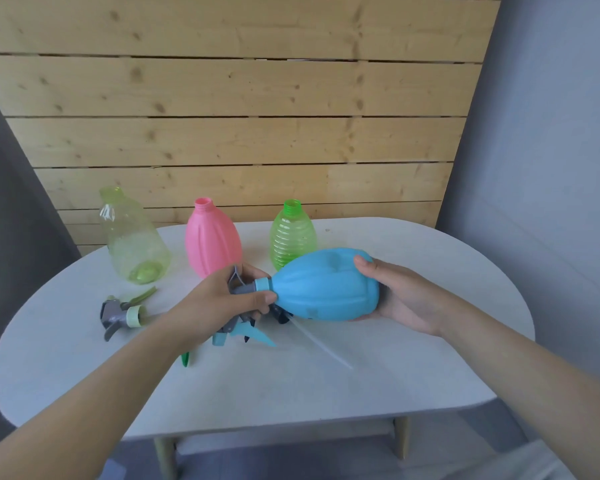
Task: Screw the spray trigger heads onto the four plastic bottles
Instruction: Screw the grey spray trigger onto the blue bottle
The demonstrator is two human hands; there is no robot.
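Note:
I hold a blue bottle (326, 285) sideways above the table, its neck pointing left. My right hand (392, 292) cups its base. My left hand (222, 303) grips a grey and blue trigger head (246, 287) whose blue collar sits at the bottle's neck. Three capless bottles stand at the back: pale yellow-green (132, 237), pink (212, 237) and green (293, 237). A trigger head with a light green collar (122, 315) lies at the left. Another head with a blue lever (246, 332) lies under my left hand, and a green lever tip (185, 358) pokes out below my wrist.
The white oval table (291, 382) stands in front of a wooden plank wall (239, 116). A clear dip tube (323, 344) lies on the table under the blue bottle. Grey curtain hangs at the left, grey wall at the right.

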